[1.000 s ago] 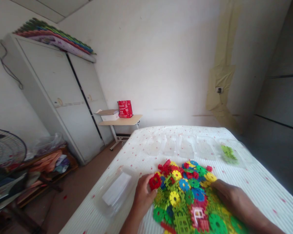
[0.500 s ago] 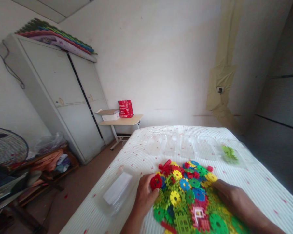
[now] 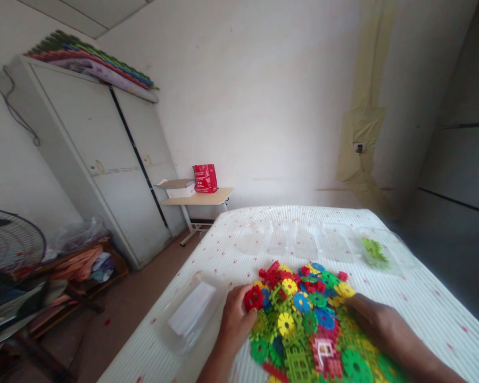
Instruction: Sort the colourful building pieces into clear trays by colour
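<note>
A pile of plastic interlocking building pieces [image 3: 302,302] in red, yellow, blue and green lies on a white cloth dotted with red. At its left side my left hand [image 3: 236,315] is closed on a red building piece [image 3: 254,298], pinched between thumb and fingers. My right hand [image 3: 377,319] rests against the right side of the pile, near a yellow disc [image 3: 345,290]; its fingertips are hidden, so its grip does not show. Beyond the pile, a clear plastic container [image 3: 395,260] has green pieces [image 3: 375,250] in it.
More clear containers [image 3: 305,239] stand in a row across the far part of the cloth. On the left lies a clear tray [image 3: 175,340] with a white paper-like block [image 3: 193,307]. Farther off are a small table [image 3: 207,197], a red bag [image 3: 205,178], a cabinet [image 3: 80,138] and a fan [image 3: 11,239].
The red piece in my left hand has turned and shifted slightly left, showing a different face. My right hand and the pile look the same.
</note>
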`<act>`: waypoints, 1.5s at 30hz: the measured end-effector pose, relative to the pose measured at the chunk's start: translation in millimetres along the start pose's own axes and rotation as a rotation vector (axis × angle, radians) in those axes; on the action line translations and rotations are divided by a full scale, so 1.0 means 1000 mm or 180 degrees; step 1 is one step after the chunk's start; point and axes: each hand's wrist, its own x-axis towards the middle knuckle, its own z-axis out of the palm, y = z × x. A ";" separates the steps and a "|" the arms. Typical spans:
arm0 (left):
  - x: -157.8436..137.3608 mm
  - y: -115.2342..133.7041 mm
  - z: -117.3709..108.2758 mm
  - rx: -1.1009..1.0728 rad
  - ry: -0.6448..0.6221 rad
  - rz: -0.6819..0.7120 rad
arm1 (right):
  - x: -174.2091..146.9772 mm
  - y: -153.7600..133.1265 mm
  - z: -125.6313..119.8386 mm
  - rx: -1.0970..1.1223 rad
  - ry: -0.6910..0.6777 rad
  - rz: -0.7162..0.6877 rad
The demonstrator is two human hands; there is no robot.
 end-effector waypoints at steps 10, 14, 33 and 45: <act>0.002 0.004 0.003 0.0094 -0.0013 -0.0285 | 0.001 -0.001 -0.001 0.0051 -0.0016 0.0049; 0.000 0.003 0.005 0.0009 0.0097 -0.0409 | 0.001 -0.002 -0.001 0.0044 -0.0005 0.0077; 0.027 0.045 -0.016 0.0354 0.0508 -0.0215 | 0.002 -0.007 -0.004 -0.0114 -0.0012 -0.0081; 0.194 0.055 -0.013 0.2306 -0.0526 -0.0520 | 0.005 -0.013 -0.010 0.0054 0.0078 0.0111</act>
